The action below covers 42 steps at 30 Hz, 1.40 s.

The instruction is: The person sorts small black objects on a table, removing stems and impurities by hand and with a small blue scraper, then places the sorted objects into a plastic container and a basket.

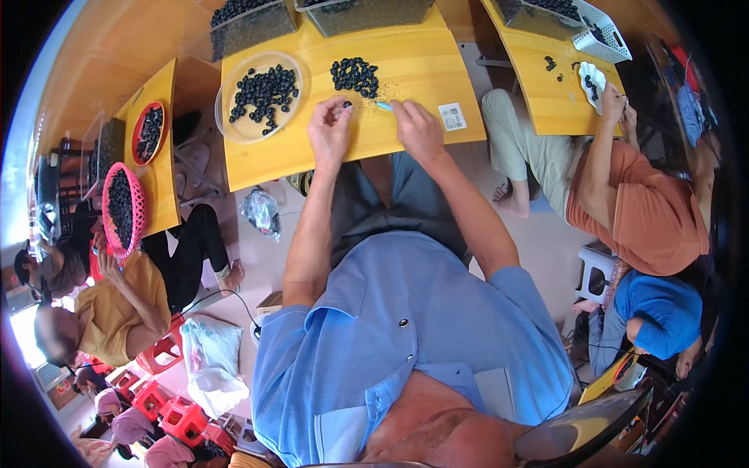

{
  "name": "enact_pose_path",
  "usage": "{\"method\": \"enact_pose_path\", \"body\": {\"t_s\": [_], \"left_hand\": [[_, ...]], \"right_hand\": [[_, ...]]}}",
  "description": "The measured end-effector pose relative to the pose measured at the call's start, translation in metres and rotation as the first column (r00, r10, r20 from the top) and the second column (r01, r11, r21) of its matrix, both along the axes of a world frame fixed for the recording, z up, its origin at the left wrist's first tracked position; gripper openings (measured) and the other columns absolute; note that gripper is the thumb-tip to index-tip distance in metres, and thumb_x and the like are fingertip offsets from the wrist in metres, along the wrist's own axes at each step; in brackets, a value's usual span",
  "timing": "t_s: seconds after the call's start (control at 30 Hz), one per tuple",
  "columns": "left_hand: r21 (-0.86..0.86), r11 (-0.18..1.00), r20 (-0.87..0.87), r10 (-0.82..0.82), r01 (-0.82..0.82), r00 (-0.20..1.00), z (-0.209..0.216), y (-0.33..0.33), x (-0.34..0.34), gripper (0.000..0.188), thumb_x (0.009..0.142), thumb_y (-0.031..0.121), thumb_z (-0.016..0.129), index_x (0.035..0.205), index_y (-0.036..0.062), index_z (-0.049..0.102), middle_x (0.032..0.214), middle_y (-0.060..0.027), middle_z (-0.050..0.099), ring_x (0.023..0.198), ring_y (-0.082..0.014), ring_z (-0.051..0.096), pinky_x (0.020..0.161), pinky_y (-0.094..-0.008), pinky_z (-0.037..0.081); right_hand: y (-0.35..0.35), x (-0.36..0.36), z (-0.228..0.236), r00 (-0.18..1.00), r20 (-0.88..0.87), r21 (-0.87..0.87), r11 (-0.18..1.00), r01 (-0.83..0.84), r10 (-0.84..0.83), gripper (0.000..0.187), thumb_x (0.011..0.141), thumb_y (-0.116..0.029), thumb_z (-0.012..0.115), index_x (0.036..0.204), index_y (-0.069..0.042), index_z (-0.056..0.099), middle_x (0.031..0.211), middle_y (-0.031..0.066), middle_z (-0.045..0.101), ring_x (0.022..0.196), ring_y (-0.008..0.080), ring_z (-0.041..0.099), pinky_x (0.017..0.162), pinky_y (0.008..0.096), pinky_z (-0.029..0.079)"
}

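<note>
Dark piece: pinched by left hand, between fingertips. Turquoise tool: grasped by right hand, in curled fingers. Dark pile: laid beyond fingertips. Clear tray: set left of left fingers.

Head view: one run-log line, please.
left hand: pinching dark piece | right hand: gripping light-blue tool | yellow table: round tray of dark pieces, loose pile beside

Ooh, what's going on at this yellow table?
The person's left hand pinches one small dark piece, while the right hand holds a thin light-blue tool beside it. More dark pieces sit in a loose pile and in a clear round bowl on the table.
</note>
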<state>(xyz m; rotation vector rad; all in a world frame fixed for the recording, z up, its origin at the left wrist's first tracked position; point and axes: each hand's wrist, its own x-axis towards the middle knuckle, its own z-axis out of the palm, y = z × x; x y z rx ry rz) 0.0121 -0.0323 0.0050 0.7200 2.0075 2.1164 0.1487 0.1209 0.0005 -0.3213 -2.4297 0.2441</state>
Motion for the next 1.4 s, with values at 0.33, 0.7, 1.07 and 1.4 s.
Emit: {"method": "enact_pose_path", "body": {"t_s": [0.33,0.7,1.07,1.4], "left_hand": [[-0.065,0.997,0.074,-0.043,0.048,0.996,0.0,-0.002,0.003,0.031,0.094,-0.002,0.078,0.123,-0.001,0.07,0.109,-0.0066,0.07,0.089,-0.0116,0.071,0.084,-0.0258,0.058],[-0.109,0.992,-0.014,-0.065,0.063,0.998,-0.001,-0.001,0.005,0.028,0.092,-0.003,0.079,0.12,-0.0008,0.073,0.101,-0.0057,0.074,0.089,-0.0105,0.07,0.085,-0.0251,0.057],[-0.089,0.949,-0.292,0.266,-0.303,0.919,0.047,-0.046,-0.077,0.015,0.093,0.005,0.08,0.107,0.0022,0.075,0.093,-0.0063,0.074,0.081,-0.0124,0.069,0.076,-0.029,0.057],[-0.402,0.886,-0.654,-0.102,-0.231,0.75,0.046,-0.033,-0.097,0.028,0.085,-0.002,0.077,0.112,0.0039,0.076,0.109,-0.0173,0.073,0.102,-0.0345,0.072,0.088,-0.0416,0.058]], "right_hand": [[-0.002,0.001,0.005,1.0,-0.013,-0.036,0.999,0.001,-0.002,0.027,0.085,-0.003,0.065,0.11,-0.005,0.073,0.092,0.0085,0.065,0.087,0.0288,0.07,0.074,0.0424,0.06],[-0.002,0.001,0.004,1.0,-0.006,-0.057,0.998,-0.005,0.004,0.027,0.086,-0.003,0.064,0.111,-0.005,0.073,0.092,0.0091,0.065,0.087,0.0296,0.07,0.074,0.0431,0.06],[-0.002,0.002,0.004,1.0,-0.027,-0.073,0.997,-0.012,0.01,0.027,0.085,-0.002,0.064,0.111,-0.006,0.072,0.093,0.0087,0.066,0.088,0.0296,0.07,0.074,0.0436,0.059],[0.0,0.0,0.002,1.0,-0.024,-0.067,0.998,-0.008,0.007,0.026,0.086,-0.002,0.065,0.111,-0.006,0.073,0.091,0.0083,0.064,0.086,0.0295,0.069,0.072,0.0437,0.059]]}}
